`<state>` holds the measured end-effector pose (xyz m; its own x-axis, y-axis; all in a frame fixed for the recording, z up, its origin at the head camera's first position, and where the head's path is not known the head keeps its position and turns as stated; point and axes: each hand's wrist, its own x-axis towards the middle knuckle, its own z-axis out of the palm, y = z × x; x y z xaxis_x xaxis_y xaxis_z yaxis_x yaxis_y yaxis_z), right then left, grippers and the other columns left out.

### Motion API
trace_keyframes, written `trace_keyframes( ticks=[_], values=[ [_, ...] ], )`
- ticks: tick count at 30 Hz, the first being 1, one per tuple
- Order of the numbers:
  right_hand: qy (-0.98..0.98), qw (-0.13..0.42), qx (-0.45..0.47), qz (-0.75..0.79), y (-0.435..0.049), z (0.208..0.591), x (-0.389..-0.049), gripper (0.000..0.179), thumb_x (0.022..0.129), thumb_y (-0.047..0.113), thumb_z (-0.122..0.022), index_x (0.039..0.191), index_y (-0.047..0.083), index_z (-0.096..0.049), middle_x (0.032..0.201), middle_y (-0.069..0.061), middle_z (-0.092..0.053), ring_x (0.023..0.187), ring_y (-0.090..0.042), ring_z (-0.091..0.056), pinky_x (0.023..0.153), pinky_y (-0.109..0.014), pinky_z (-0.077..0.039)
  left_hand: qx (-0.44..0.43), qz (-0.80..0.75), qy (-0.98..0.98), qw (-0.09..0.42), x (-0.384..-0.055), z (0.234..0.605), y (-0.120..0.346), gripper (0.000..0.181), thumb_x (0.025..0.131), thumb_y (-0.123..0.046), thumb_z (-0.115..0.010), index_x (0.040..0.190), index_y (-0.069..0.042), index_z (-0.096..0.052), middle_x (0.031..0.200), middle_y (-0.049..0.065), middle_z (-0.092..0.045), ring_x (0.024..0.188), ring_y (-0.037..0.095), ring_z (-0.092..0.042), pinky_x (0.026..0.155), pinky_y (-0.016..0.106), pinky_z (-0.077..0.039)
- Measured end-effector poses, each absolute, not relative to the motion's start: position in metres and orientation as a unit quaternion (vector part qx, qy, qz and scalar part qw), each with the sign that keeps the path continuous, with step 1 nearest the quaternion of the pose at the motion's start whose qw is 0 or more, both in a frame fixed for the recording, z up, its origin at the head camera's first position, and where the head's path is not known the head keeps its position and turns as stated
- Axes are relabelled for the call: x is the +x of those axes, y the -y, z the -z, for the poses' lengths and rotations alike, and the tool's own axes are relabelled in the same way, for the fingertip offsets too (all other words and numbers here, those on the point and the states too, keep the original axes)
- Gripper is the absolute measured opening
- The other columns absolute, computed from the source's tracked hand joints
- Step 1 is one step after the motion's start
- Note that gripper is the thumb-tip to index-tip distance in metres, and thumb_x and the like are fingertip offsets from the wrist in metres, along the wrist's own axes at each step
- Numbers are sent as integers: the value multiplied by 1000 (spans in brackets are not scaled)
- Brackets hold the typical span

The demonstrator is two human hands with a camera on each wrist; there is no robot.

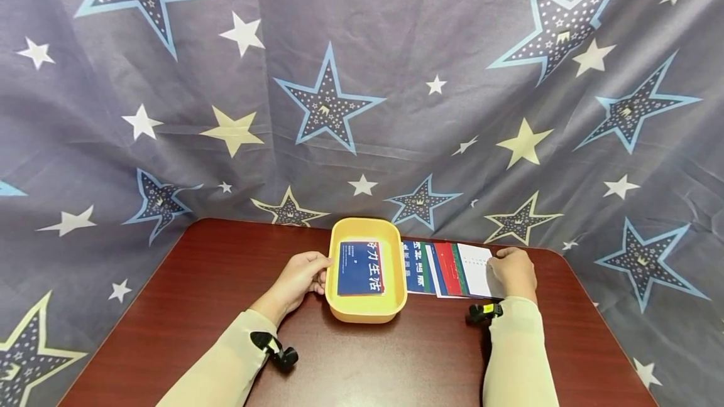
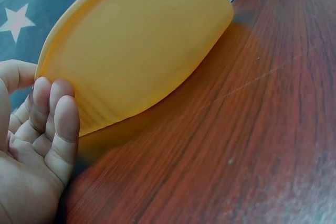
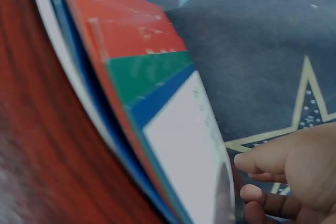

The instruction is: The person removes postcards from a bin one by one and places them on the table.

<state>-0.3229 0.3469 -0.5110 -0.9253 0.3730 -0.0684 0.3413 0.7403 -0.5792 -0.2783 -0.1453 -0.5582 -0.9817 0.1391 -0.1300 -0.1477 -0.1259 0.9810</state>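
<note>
My left hand [image 1: 300, 278] holds the left rim of a yellow plastic basin [image 1: 366, 317], which stands on the table. In the left wrist view, the thumb is at the rim and the curled fingers lie against the outer wall. Inside the basin lies a blue card [image 1: 353, 269] with large white characters. To its right, overlapping cards are fanned out: blue and green ones [image 1: 421, 272], a red one [image 1: 449, 269] and a white-faced one [image 1: 475, 269] on top. My right hand [image 1: 516, 272] is at the right edge of the white-faced card, its fingertips close beside that edge.
The dark red wooden table [image 1: 351, 369] has rounded far corners. A grey curtain [image 1: 362, 80] printed with stars hangs right behind its back edge. A small black wrist camera [image 1: 274, 350] is strapped to the left sleeve, another [image 1: 483, 313] to the right.
</note>
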Motion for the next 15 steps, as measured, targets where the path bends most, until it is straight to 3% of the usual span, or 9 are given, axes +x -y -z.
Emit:
trace_keyframes(
  ticks=[6,15],
  values=[
    [923,69,-189,-329,-348,500,-324,36,104,29,-66,125,2,-76,138,-30,-73,123,-54,-69,99,-67,-57,-5,-751,-653,99,-279,559,145,15,106,-14,-71,95,-4,-70,68,0,-60,59,12,-59,53,22,-56],
    [937,83,-31,-338,-303,465,-330,34,107,26,-72,123,-4,-77,120,-30,-78,108,-45,-74,94,-59,-61,-9,-752,-652,99,-279,559,146,15,106,-14,-71,95,-4,-70,68,1,-60,58,12,-59,53,22,-56]
  ],
)
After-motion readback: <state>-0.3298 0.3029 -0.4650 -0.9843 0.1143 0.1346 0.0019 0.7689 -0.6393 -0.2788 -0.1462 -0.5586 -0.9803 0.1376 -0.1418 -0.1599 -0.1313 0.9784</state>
